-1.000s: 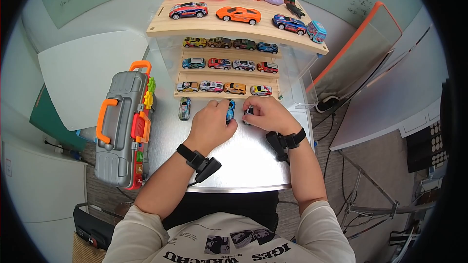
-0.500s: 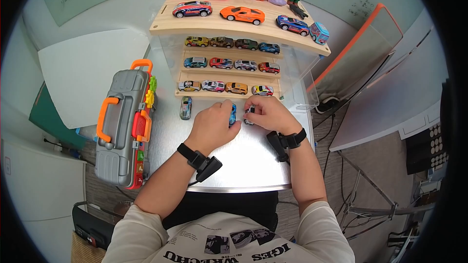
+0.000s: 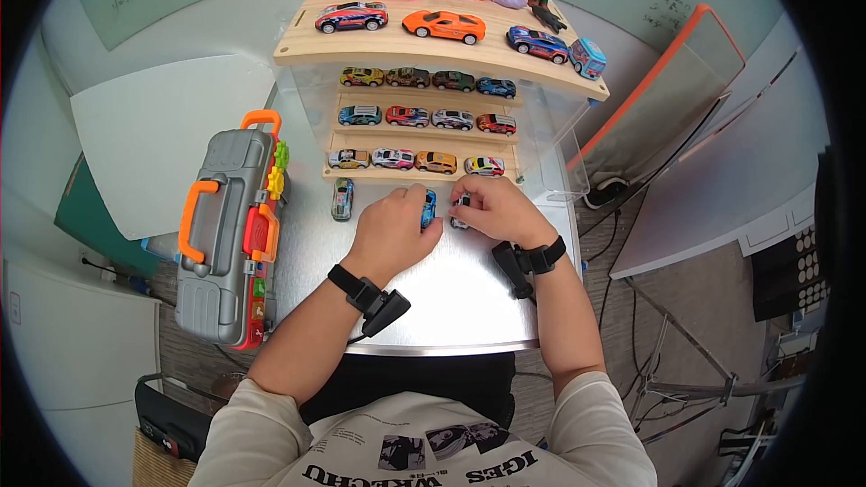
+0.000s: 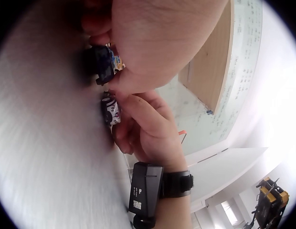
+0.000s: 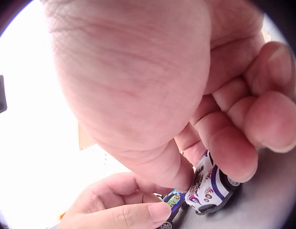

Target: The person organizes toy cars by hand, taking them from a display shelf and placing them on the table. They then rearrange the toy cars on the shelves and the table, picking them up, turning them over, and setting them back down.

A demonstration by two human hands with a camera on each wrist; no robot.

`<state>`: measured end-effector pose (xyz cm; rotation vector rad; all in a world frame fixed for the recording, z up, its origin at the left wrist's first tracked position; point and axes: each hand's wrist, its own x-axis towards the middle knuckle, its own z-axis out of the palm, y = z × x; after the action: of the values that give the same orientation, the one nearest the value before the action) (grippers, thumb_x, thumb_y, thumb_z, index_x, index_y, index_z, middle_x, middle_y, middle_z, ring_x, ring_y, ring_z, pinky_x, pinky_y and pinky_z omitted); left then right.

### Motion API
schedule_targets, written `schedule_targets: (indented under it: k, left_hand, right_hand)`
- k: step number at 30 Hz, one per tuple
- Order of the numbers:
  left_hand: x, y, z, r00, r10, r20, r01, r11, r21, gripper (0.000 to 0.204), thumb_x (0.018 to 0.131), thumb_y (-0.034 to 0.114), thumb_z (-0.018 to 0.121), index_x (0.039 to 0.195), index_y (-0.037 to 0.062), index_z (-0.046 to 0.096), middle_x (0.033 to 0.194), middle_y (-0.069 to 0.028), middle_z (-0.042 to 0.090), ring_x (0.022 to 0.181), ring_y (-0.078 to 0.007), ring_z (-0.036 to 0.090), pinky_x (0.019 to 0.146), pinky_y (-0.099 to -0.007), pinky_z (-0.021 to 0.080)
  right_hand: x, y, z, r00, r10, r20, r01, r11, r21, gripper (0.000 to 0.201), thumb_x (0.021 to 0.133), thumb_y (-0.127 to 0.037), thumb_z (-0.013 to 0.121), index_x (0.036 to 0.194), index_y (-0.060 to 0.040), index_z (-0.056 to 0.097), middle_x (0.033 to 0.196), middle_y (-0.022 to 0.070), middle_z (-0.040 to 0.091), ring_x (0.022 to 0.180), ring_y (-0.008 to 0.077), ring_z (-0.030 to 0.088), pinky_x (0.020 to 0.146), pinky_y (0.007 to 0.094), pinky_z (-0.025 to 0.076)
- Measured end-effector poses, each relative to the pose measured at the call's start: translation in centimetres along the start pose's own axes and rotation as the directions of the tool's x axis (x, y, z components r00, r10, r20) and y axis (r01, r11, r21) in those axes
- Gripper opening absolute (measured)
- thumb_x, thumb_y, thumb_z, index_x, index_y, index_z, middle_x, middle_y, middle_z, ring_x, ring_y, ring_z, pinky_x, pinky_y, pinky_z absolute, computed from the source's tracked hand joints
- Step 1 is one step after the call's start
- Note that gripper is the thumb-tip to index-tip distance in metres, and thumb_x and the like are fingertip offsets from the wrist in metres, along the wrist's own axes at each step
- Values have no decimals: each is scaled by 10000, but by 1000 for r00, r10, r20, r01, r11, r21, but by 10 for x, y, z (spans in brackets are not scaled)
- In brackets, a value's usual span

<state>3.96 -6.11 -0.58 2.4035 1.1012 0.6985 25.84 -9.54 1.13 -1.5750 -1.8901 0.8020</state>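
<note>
My left hand (image 3: 393,231) grips a blue toy car (image 3: 428,208) on the metal table, its thumb along the car's side. To its right, my right hand (image 3: 496,210) pinches a white and purple car (image 5: 205,186) between thumb and fingers. The two cars stand side by side; in the right wrist view the blue car (image 5: 175,202) is close beside the white one. In the left wrist view, the left hand (image 4: 162,38) hides part of the blue car (image 4: 106,63). A green car (image 3: 342,199) stands left of my left hand.
Behind the hands, a wooden tiered rack (image 3: 361,139) holds rows of cars under a wooden top (image 3: 307,36) with larger cars and dolls. A grey toy case (image 3: 225,243) with orange handles stands at the left. A clear panel (image 3: 561,158) is at the right.
Both hands keep their holds on the two cars, with hardly any movement. The whole head view shifts slightly between frames.
</note>
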Motion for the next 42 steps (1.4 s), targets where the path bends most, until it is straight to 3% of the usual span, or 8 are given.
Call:
schedule_targets:
  k: [13, 42]
  left_hand:
    - [0, 0, 0, 1000, -15, 4, 15, 1000, 8, 406, 848, 268, 759, 1129, 1, 636, 940, -229, 705, 831, -419, 706, 729, -488, 573]
    - [1, -1, 2, 1000, -26, 17, 26, 1000, -3, 405, 853, 283, 758, 1127, 11, 636, 953, -228, 712, 860, -422, 705, 751, -494, 565]
  right_hand:
    - [0, -2, 0, 997, 78, 10, -79, 996, 43, 147, 906, -152, 739, 1012, -61, 694, 631, 4, 598, 559, 90, 574, 528, 267, 428]
    - [1, 2, 1, 998, 62, -4, -62, 997, 52, 145, 912, -151, 735, 1015, -58, 695, 646, -1, 604, 573, 84, 574, 531, 264, 434]
